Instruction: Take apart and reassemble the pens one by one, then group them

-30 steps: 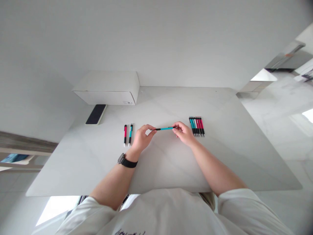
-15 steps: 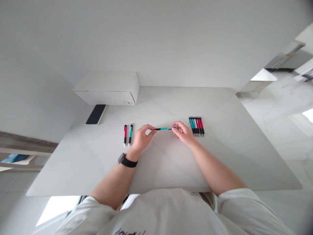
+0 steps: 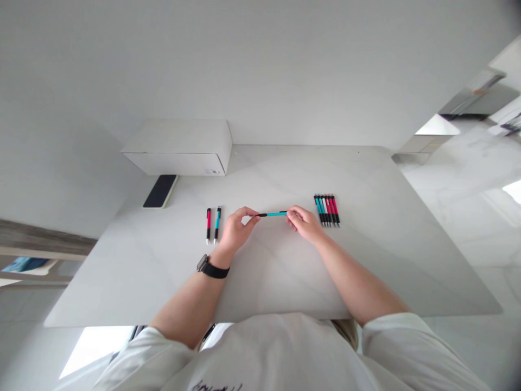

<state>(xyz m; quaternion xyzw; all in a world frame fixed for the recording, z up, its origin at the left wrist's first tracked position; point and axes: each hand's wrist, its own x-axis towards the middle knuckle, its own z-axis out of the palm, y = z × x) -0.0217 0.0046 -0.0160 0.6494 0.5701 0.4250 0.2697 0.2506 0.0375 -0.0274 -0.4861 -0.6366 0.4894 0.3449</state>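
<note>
A teal pen (image 3: 275,214) with a black grip lies level between my two hands, above the white table. My left hand (image 3: 239,225), with a black watch on its wrist, pinches the black grip end between thumb and fingers. At the other end my right hand (image 3: 303,221) closes its thumb and fingers round the clip end, whose tip is hidden by them. Just left of my left hand lie a red pen (image 3: 208,225) and another teal pen (image 3: 217,225), side by side.
Right of my right hand several pens (image 3: 327,210) in teal, white and red lie in a tight row. A white box (image 3: 175,163) stands against the wall at the back left, with a dark-screened phone (image 3: 160,191) in front of it. The table (image 3: 268,271) has a marble pattern.
More of the teal barrel and a black clip now show beside my right fingers, where a greyish section was before. My left hand has stayed in place.
</note>
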